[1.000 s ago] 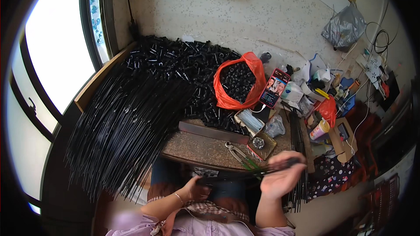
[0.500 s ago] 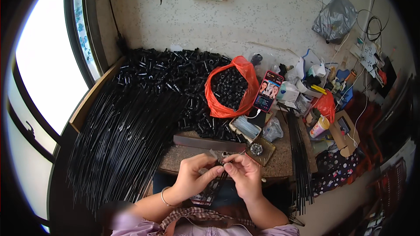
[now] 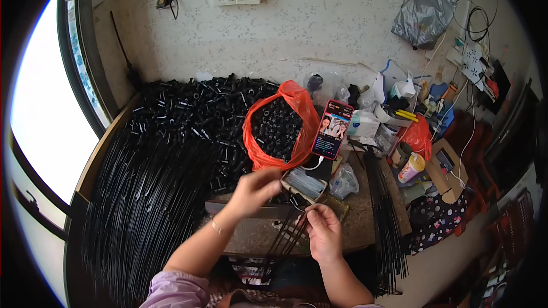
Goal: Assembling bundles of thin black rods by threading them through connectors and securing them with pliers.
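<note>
My right hand [image 3: 323, 232] is closed in a pinch above the front of the table. Thin black cables [image 3: 279, 238] hang from its fingertips down past the table edge, and a short pale strip shows at their top. My left hand [image 3: 256, 194], smeared by motion, is raised apart from the right one, close to the open box of clear plastic strips [image 3: 306, 185] and the front of the red plastic bag [image 3: 250, 144]. Whether its fingers hold anything is hidden by the blur. Black ring-ended small parts [image 3: 277, 128] fill the bag.
Many black tubular parts [image 3: 191, 102] are heaped at the back left, with long black cables [image 3: 145, 211] spread below. A lit phone [image 3: 331, 129] stands beside the bag. More cables [image 3: 381, 211] hang over the right edge, near a clear plastic bag [image 3: 344, 180] and a cup [image 3: 411, 167].
My left hand has parted from the right and moved up and left toward the red bag. My right hand stays low with the cables. The whole view has shifted slightly.
</note>
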